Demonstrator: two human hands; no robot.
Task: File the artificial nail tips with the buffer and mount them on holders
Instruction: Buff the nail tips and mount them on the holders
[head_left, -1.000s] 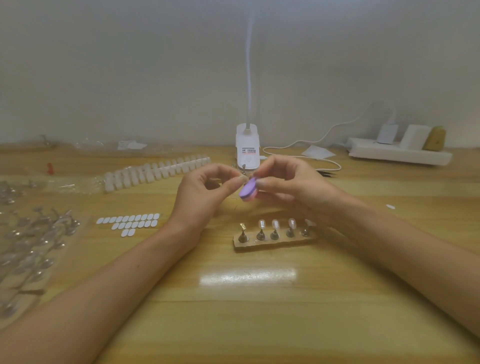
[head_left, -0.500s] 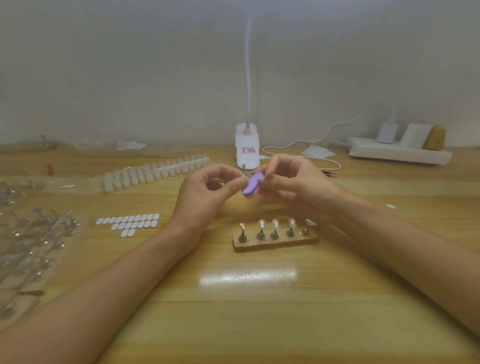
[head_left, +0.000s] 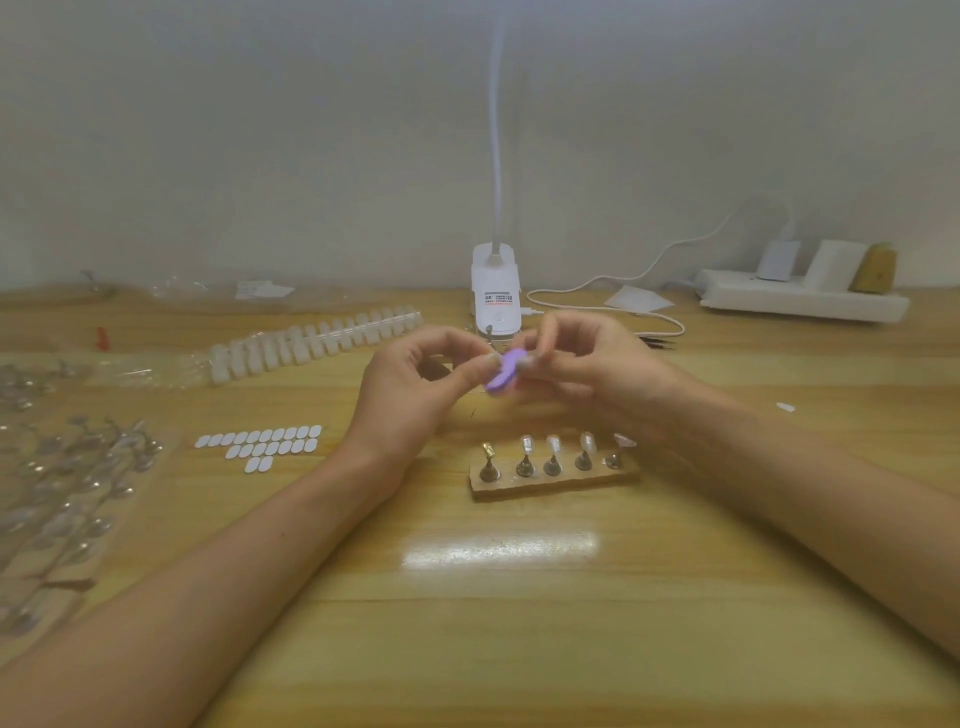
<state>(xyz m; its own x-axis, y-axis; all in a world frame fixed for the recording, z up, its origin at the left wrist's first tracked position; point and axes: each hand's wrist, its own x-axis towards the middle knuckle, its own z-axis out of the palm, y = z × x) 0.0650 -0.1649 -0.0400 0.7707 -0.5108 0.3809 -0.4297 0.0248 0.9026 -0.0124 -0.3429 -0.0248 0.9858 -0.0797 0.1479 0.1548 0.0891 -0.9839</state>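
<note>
The right hand (head_left: 589, 364) is pinching the purple buffer (head_left: 503, 374), slanting down-left, against the closed pinch of the left hand (head_left: 415, 387), presumably gripping a nail tip too small to see, above the holder stand (head_left: 553, 484).

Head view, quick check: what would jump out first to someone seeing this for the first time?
The purple buffer at centre, pinched by the right hand, with the left hand touching it; whatever the left holds is too small to see. Nearer the camera stands a wooden block with a row of holders, several carrying nail tips. To the left lie white oval tabs and a long strip of tips.
</note>
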